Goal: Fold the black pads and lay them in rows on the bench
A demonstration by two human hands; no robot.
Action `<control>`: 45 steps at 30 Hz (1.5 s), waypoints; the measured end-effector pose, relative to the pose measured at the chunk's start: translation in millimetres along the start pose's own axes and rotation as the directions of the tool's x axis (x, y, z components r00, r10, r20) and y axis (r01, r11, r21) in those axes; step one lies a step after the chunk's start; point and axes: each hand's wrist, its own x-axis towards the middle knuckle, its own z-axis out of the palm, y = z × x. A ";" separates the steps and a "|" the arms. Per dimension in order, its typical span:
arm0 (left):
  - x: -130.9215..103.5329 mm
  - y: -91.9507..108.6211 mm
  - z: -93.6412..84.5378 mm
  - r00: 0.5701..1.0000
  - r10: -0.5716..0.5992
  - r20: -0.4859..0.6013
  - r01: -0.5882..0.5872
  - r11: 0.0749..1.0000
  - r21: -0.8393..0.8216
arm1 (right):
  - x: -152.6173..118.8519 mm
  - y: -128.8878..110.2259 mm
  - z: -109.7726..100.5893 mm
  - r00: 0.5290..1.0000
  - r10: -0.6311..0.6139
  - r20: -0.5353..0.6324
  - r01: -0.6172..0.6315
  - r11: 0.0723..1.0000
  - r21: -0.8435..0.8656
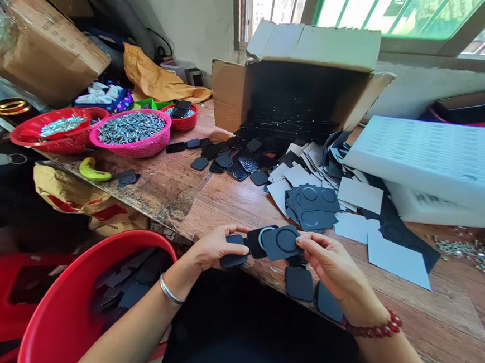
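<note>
My left hand (222, 248) is closed on a black hinged piece (233, 252) made of rounded square pads, thumb on top. Its far pad carries a pale ring (262, 240). Between the thumb and fingertips of my right hand (329, 264) is a thin dark grey card (282, 243) with a black ring on it. The card overlaps the ringed pad; whether they touch, I cannot tell. Below my right hand, another black hinged piece (299, 283) lies at the table edge, beside a dark flat pad (329, 300) partly hidden by my wrist.
Dark ring-marked cards (314, 201) and white cards (396, 258) lie ahead, near a heap of black pads (227, 161). Behind stands an open carton (228, 93). Left are a pink basket (153, 141) of metal parts, a banana (94, 171) and a red tub (55, 295). White foam trays (432, 163) stand right.
</note>
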 end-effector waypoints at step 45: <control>-13.2 -3.1 21.4 0.997 -0.055 0.050 0.061 0.990 -0.124 | -12.2 15.2 24.7 0.997 0.004 -0.080 -0.008 0.999 -0.048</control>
